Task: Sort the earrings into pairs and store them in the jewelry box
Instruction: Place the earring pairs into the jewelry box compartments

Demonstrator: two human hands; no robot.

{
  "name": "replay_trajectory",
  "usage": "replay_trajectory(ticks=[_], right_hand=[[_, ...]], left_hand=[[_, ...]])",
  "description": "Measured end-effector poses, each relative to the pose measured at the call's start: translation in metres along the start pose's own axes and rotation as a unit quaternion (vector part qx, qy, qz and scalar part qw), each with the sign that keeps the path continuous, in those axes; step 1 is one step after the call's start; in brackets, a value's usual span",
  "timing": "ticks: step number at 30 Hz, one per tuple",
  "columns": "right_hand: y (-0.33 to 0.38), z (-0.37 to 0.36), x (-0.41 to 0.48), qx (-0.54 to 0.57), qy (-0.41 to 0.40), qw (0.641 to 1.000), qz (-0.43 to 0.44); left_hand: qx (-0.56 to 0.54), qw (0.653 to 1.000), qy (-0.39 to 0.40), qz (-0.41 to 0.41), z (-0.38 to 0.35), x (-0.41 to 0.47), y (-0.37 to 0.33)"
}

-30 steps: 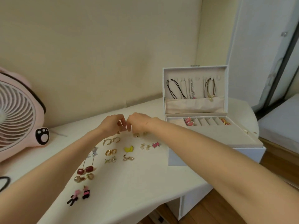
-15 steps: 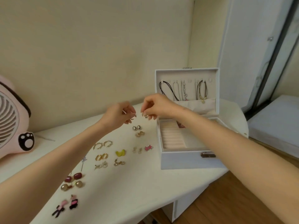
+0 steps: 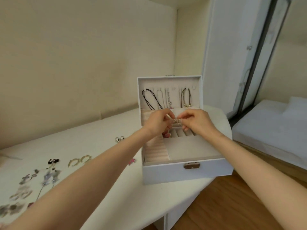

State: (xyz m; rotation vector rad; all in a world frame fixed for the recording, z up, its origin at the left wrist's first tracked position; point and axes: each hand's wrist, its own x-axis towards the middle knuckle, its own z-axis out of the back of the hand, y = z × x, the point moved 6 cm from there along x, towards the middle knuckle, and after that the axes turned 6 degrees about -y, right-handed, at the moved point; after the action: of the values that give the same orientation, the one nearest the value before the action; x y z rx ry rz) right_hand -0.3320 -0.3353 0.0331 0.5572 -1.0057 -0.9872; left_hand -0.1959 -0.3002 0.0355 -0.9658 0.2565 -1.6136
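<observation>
Earrings (image 3: 178, 121), small and gold-toned, sit pinched between the fingertips of the left hand (image 3: 157, 122) and right hand (image 3: 196, 121), held just above the ring slots of the open white jewelry box (image 3: 166, 173).

White jewelry box (image 3: 186, 172) with beige lining, black cords (image 3: 150, 101), white table (image 3: 106, 188).

I see the jewelry box (image 3: 186, 171) open on the table (image 3: 116, 196), right side; earrings (image 3: 79, 161) lie left of it, my 2 hands (image 3: 157, 122) over its far compartments.
</observation>
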Motion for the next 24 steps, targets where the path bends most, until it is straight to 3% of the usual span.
replay_trajectory(ticks=[4, 7, 24], right_hand=[[-0.008, 0.006, 0.000, 0.018, -0.073, 0.997, 0.019], [-0.008, 0.008, 0.001, 0.025, -0.098, 0.994, 0.031], [-0.007, 0.004, -0.003, -0.007, -0.068, 0.996, 0.050]], left_hand=[[0.076, 0.997, -0.011, -0.030, -0.014, 0.011, 0.007], [0.070, 0.997, -0.006, -0.017, -0.017, 0.017, 0.014], [0.181, 0.978, 0.094, -0.050, -0.025, 0.027, 0.011]])
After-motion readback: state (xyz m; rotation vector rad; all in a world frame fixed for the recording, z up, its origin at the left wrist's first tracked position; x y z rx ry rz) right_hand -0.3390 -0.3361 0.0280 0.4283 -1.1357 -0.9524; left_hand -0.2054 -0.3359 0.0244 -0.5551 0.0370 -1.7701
